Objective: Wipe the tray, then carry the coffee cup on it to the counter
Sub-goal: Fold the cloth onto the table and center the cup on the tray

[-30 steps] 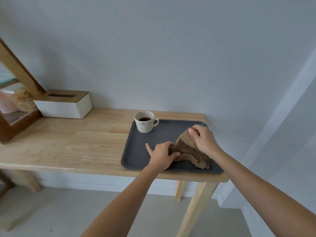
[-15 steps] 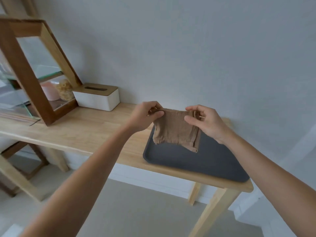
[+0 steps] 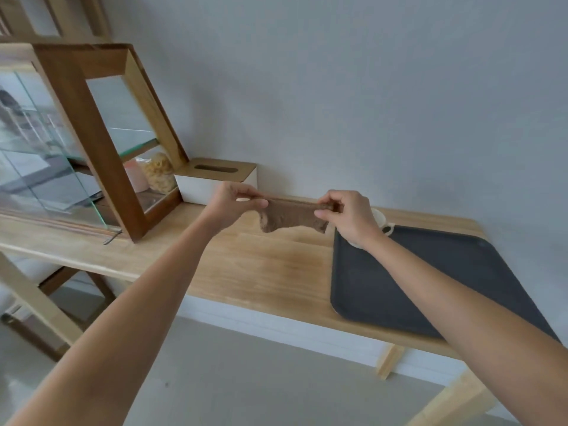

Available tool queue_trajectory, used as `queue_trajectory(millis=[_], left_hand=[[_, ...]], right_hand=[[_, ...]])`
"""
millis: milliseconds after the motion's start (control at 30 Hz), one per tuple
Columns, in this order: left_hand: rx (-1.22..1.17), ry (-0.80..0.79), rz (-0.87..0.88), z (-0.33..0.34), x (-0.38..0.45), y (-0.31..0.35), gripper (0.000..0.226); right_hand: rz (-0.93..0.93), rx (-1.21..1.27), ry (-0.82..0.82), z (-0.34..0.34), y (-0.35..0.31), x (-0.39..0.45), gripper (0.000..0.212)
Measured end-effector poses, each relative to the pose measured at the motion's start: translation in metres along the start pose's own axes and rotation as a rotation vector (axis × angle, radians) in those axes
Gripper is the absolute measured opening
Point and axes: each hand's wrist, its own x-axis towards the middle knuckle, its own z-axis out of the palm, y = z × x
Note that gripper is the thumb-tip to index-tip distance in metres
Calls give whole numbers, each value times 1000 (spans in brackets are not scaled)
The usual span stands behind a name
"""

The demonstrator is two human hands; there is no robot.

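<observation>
Holding the brown cloth [image 3: 293,217] stretched by its top edge, your left hand [image 3: 234,202] and right hand [image 3: 347,214] each pinch one upper corner shut, so its long axis runs left-right in the air above the bare wood of the desk [image 3: 261,265], clear of the surface. The dark tray [image 3: 430,281] lies to the right of the cloth and lower; your right hand is the nearer one, its wrist already over the tray's far-left corner. The coffee cup [image 3: 382,221] sits at that corner, mostly hidden behind the right hand, only rim and handle showing. Versus half a second ago: the cloth then hung over the tray itself; now it is off to the tray's left and looks shorter, judged folded or gathered. Judgement: wiping looks finished or paused; setting the cloth down comes before lifting the tray.
</observation>
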Motion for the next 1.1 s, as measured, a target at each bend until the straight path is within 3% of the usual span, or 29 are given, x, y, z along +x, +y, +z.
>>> queue_trajectory(millis=[100,233,367,500,767,867,1000,1033,1100], left_hand=[[116,-92,-16,2,-22,-31,18],[444,-466,51,16,-55,-72,18],[502,-486,94,24,-45,-83,56],[637,-673,25,35,-32,-91,76],[697,-684,-48,32,-26,-103,87],[750,-629,-14,42,-14,-78,88],[311,-359,38,85,8,-36,72],[203,-314,14,101,14,-28,68],[15,-264,-94,134,25,-14,64]], right_hand=[[-31,-69,-166,21,13,-29,13],[2,-113,-542,38,35,-68,16],[-69,-318,-482,51,41,-59,48],[-24,-682,-683,69,41,-51,87],[6,-802,-677,67,47,-62,98],[-19,-597,-496,51,47,-65,86],[-53,-312,229,9,71,-64,26],[-1,-286,357,-1,81,-59,24],[176,-239,418,-20,101,-45,37]])
